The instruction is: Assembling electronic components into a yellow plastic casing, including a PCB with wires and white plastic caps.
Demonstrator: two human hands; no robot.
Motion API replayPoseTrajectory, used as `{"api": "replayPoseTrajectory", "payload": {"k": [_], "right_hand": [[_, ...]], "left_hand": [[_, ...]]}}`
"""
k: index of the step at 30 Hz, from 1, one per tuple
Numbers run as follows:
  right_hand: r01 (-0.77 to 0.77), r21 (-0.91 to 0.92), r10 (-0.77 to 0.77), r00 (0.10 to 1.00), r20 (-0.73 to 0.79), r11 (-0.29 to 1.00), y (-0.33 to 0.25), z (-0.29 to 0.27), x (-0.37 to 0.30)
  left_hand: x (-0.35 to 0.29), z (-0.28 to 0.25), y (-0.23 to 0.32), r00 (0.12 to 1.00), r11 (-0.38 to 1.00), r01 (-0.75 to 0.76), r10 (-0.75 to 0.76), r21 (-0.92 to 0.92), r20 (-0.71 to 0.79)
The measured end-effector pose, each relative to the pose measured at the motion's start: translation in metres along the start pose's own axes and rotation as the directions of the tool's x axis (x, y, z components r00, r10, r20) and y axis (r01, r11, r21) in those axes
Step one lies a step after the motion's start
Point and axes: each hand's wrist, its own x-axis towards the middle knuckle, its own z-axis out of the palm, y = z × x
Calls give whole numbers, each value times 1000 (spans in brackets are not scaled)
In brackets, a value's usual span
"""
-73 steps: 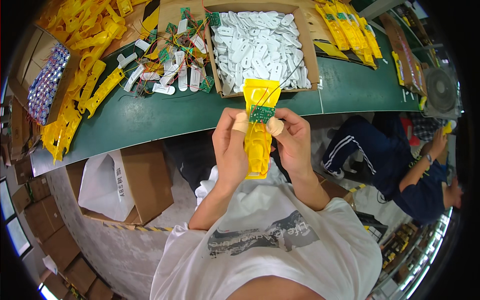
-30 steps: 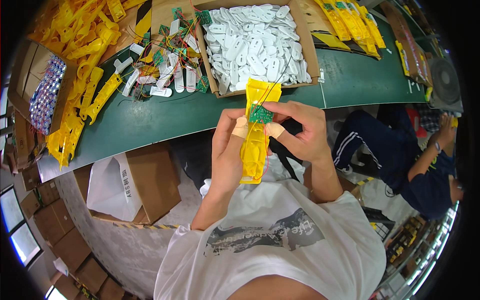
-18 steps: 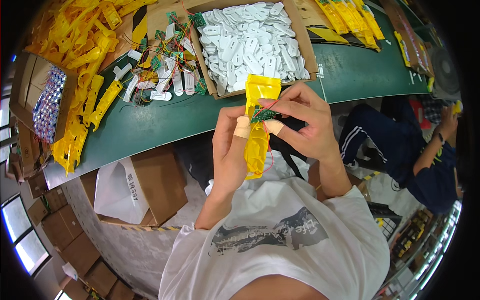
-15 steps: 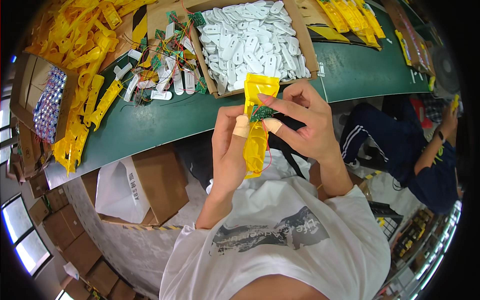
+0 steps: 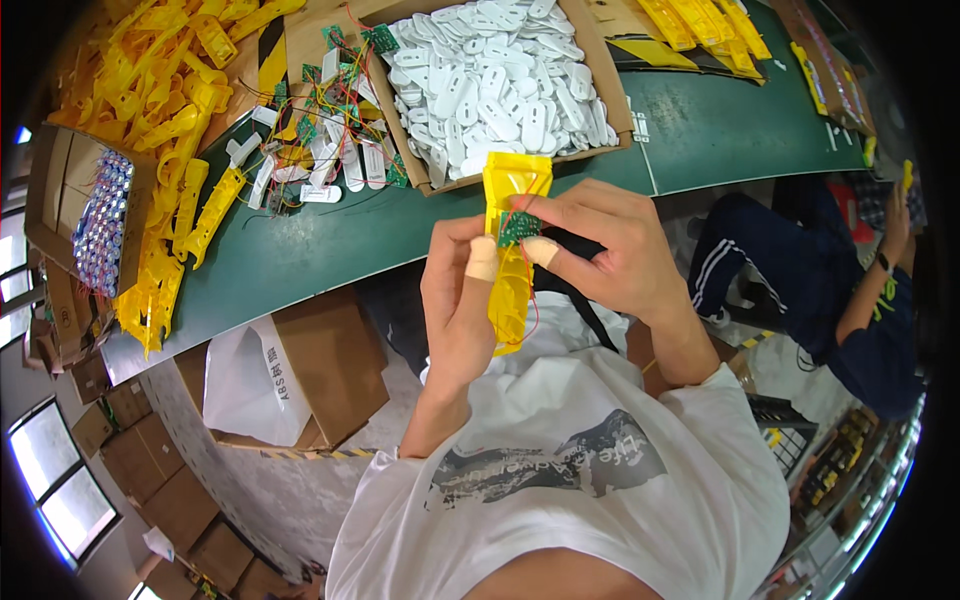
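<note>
My left hand is closed round the left edge of a long yellow plastic housing, its taped thumb lying along the side. The housing is held upright in front of my chest with its hollow side toward me. Between thumb and fingertips of my right hand is a small green circuit board, pinched over the housing's middle. That thumb is taped too. A thin red wire hangs from the board down along the housing. Whether the board sits fully inside the housing I cannot tell.
Beyond my hands a cardboard box holds many white oval plates. Left of it lie tangled circuit boards with wires and white parts. Yellow housings are heaped at far left beside a carton of silvery cylinders. Another person sits at right.
The right fingers have shifted slightly over the circuit board, with the index finger flatter across it. Both hands keep their hold. The whole view has moved a little.
</note>
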Motion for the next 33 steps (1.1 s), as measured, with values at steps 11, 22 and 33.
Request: {"api": "replayPoseTrajectory", "payload": {"k": [11, 22, 33], "right_hand": [[-6, 162, 22, 995, -99, 987, 1, 9, 1], [53, 122, -49, 998, -37, 991, -8, 15, 8], [-102, 800, 259, 964, -68, 592, -12, 50, -2]], "left_hand": [[3, 5, 4, 1000, 992, -11, 12, -124, 7], [2, -6, 3, 997, 995, 70, -73, -74, -40], [-9, -2, 8, 985, 986, -128, 114, -105, -126]]}}
